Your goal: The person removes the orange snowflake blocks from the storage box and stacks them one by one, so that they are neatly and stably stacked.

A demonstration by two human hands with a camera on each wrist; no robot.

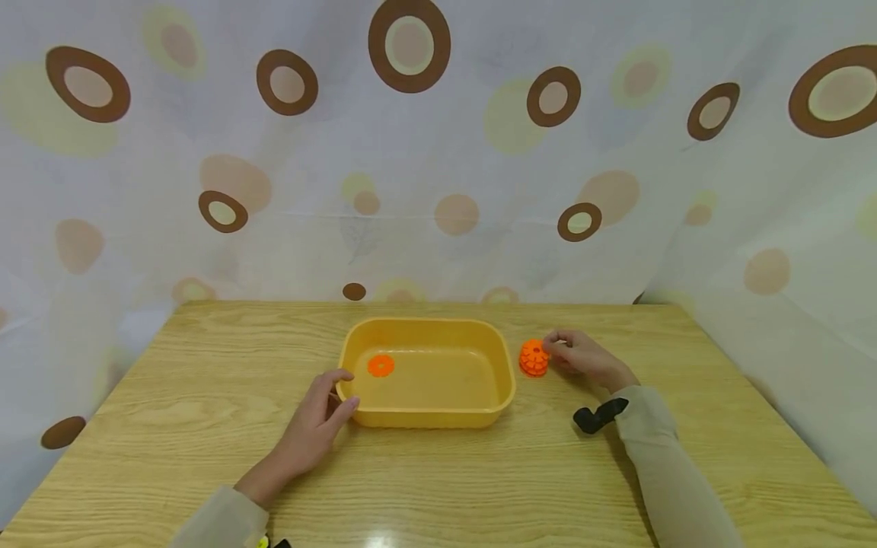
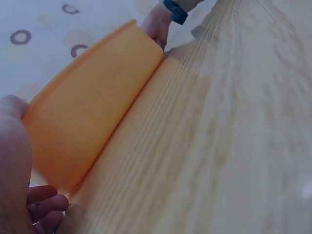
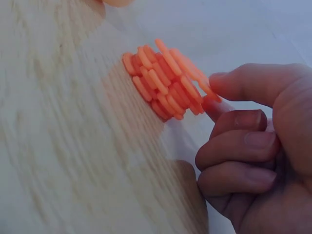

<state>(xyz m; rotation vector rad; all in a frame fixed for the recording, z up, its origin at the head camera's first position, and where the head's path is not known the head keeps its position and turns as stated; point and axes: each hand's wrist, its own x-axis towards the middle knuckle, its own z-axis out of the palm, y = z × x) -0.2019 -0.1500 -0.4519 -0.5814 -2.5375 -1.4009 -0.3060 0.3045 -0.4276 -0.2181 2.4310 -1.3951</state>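
Observation:
A yellow plastic basin (image 1: 438, 418) stands on the table, with one flat orange flower-shaped disc (image 1: 374, 367) lying inside at its left. At the basin's left front corner my left hand (image 1: 308, 430) holds on, its thumb at the rim and its other fingers curled low against the outer wall. To the right of the basin rises a small stack of the same orange discs (image 1: 533, 368). My right hand (image 1: 585, 360) pinches the edge of the top disc (image 3: 186, 67) between thumb and forefinger. That disc tilts up from the stack, and the remaining fingers are curled into the palm.
The wooden table (image 1: 425, 487) ends at a patterned cloth (image 1: 438, 251) behind it and on the right. A black strap piece (image 1: 600, 416) sits at the right cuff. Part of a small yellow item (image 1: 263, 541) shows by the left sleeve.

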